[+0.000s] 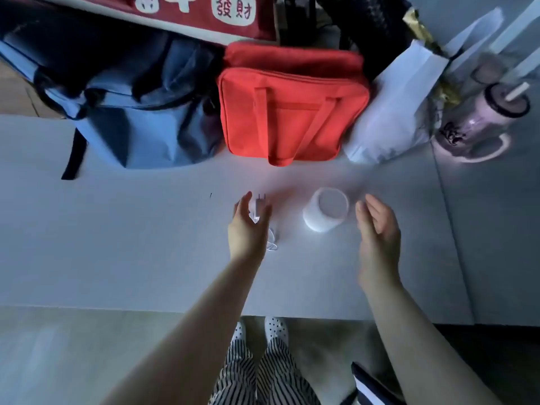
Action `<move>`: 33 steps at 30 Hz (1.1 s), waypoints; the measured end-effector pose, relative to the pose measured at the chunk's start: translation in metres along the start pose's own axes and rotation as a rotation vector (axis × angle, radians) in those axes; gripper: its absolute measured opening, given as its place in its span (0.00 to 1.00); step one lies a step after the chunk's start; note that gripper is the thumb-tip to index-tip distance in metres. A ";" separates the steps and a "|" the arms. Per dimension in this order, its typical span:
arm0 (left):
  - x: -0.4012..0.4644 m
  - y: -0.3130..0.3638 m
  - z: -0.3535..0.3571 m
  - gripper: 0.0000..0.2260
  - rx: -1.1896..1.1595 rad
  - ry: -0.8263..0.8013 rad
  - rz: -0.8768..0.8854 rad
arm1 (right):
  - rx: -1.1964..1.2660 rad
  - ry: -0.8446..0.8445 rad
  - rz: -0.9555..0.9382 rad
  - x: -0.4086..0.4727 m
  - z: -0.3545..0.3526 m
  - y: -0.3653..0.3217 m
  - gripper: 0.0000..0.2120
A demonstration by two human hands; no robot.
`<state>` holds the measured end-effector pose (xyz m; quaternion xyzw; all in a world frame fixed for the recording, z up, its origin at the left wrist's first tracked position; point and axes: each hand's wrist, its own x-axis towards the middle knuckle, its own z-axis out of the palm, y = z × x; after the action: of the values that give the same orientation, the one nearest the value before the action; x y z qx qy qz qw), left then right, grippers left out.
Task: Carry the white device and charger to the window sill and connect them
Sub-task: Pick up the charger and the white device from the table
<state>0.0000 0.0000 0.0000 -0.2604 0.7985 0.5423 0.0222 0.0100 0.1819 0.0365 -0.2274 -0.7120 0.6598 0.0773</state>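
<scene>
The white device (325, 213), a short cylinder, stands on the pale table (117, 244) near the middle. The white charger (257, 209), a plug with two prongs pointing away from me, lies left of it, its thin white cable (273, 242) coiled just behind. My left hand (248, 226) is cupped over the charger with fingers apart, thumb on one side and fingers on the other, not closed on it. My right hand (377, 229) hovers open just right of the device, palm turned toward it, a small gap between them.
Along the table's far side sit a blue backpack (131, 97), a red bag (292, 103), a white paper bag (391, 112) and a purple lidded cup with a straw (479, 118). The table's near edge runs above my striped trousers and dotted slippers.
</scene>
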 end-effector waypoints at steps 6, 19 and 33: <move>0.015 -0.030 0.041 0.24 0.100 0.199 0.184 | -0.069 -0.190 0.024 0.019 0.004 0.048 0.39; 0.016 -0.023 0.034 0.19 -0.267 0.273 0.052 | -0.238 -0.169 -0.097 0.025 0.031 0.052 0.36; 0.016 0.022 -0.074 0.09 -1.087 0.152 -0.128 | -0.009 -0.502 0.116 0.005 0.114 -0.027 0.20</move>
<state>-0.0058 -0.0648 0.0441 -0.3207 0.3855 0.8538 -0.1401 -0.0471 0.0800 0.0481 -0.0975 -0.6976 0.6957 -0.1410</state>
